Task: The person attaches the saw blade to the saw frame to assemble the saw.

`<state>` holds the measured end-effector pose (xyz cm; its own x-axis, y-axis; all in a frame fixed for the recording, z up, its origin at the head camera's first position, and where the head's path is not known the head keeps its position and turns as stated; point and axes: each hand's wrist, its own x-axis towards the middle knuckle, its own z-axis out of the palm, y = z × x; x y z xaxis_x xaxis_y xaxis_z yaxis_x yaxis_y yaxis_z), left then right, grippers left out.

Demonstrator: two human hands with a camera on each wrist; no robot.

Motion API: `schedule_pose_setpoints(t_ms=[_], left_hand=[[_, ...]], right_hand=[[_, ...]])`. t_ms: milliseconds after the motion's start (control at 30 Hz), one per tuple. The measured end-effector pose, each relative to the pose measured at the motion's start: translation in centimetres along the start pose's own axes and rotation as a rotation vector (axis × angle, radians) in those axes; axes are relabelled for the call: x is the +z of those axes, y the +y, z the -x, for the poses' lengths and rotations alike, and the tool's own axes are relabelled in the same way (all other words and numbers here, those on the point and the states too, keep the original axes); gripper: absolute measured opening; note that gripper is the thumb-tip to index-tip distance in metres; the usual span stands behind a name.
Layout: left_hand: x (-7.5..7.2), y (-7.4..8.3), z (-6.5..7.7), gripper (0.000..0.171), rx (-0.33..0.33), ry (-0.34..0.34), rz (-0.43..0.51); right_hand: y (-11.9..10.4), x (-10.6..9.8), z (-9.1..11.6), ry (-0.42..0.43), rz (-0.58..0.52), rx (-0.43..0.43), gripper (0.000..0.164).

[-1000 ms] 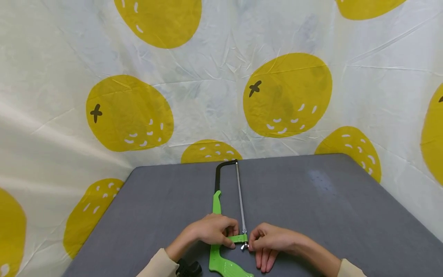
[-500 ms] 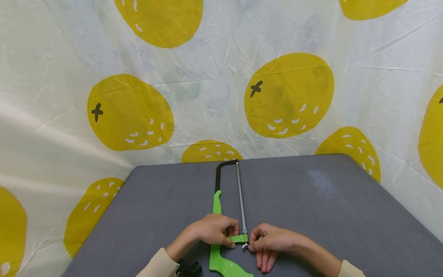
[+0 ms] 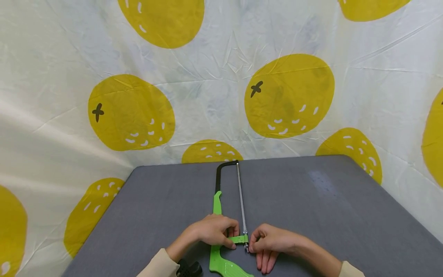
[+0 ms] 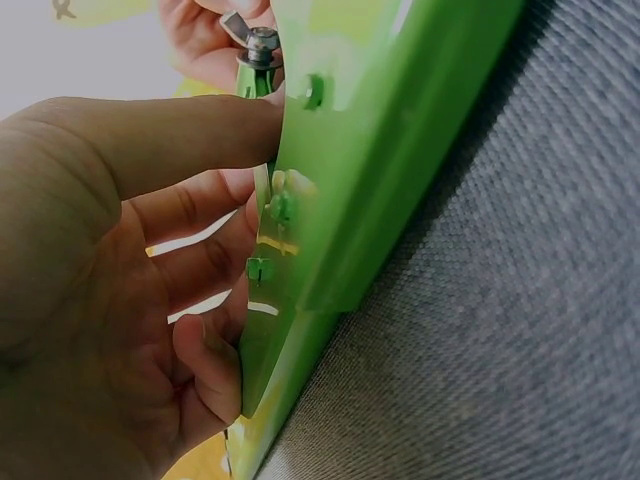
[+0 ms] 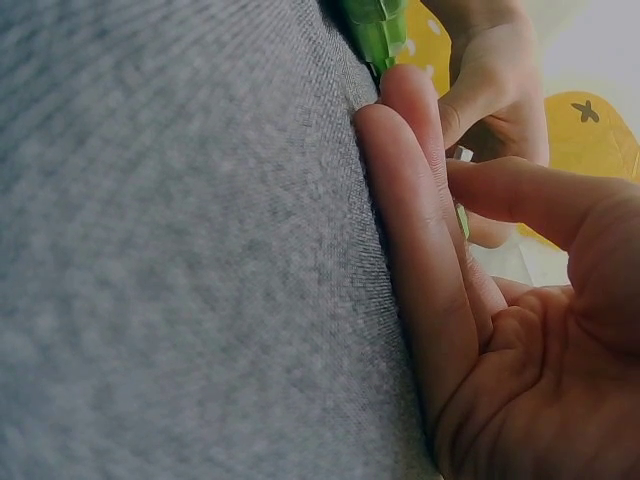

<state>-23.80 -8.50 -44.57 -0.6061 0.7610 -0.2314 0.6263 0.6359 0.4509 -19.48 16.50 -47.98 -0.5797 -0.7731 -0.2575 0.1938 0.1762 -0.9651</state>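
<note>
A hacksaw (image 3: 217, 203) with a bright green handle and black front frame lies on the grey surface, its far end pointing away. Its silver blade (image 3: 241, 200) runs along the right side. My left hand (image 3: 214, 229) grips the green frame by the short crossbar, thumb on the near side; in the left wrist view the thumb presses the green body (image 4: 350, 150). At the blade's near end sits a metal wing nut (image 3: 246, 248), pinched by thumb and index finger of my right hand (image 3: 275, 239). The other right fingers (image 5: 420, 250) lie extended along the surface.
The grey padded table (image 3: 297, 200) reaches back to a white curtain (image 3: 207, 100) printed with yellow fruit, which also hangs along both sides. A black device (image 3: 188, 268) is at my left wrist, near the bottom edge.
The wing nut has turned between my right fingertips, its wings now pointing toward me. Both hands and the hacksaw stay in nearly the same place.
</note>
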Motion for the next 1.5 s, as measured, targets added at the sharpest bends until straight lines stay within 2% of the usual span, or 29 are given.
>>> schedule_pose_setpoints(t_ms=[600, 1500], left_hand=[[-0.09, 0.42, 0.07, 0.018, -0.025, 0.009, -0.02], [0.2, 0.09, -0.04, 0.017, -0.018, 0.009, -0.02]], right_hand=[[-0.32, 0.86, -0.03, 0.097, 0.079, 0.012, 0.023], [-0.19, 0.52, 0.09, 0.062, 0.042, 0.039, 0.018]])
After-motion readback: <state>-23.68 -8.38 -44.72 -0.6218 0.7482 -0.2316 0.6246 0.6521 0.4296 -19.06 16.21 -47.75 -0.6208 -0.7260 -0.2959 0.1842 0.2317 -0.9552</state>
